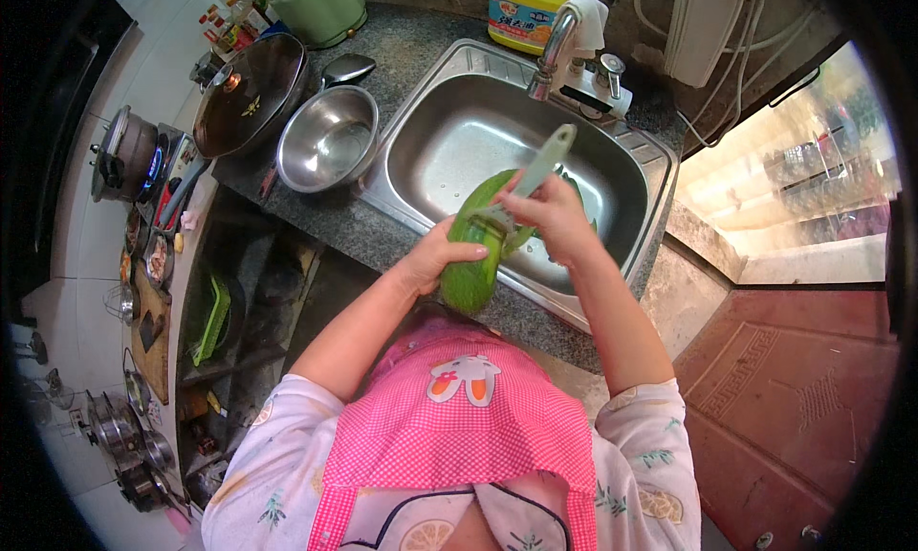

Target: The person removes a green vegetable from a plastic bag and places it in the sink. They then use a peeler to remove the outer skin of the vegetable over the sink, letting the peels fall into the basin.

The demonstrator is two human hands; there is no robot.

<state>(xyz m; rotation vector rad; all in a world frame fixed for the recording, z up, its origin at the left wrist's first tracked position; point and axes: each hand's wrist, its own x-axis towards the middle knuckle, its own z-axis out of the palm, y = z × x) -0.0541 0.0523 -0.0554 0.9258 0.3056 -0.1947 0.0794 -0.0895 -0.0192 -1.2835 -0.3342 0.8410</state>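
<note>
A long green gourd-like vegetable is held at a slant over the front rim of the stainless steel sink. My left hand grips its near part from the left, thumb across the top. In my right hand is a peeler with a pale handle, its head resting on the vegetable's skin. Below the peeler head shows a smoother, brighter green strip. Green peelings lie in the sink behind my right hand, partly hidden by it.
A steel bowl stands left of the sink, beside a lidded pan and a spatula. The faucet reaches over the basin's back, near a yellow jug. At far left, a pot sits over a blue flame.
</note>
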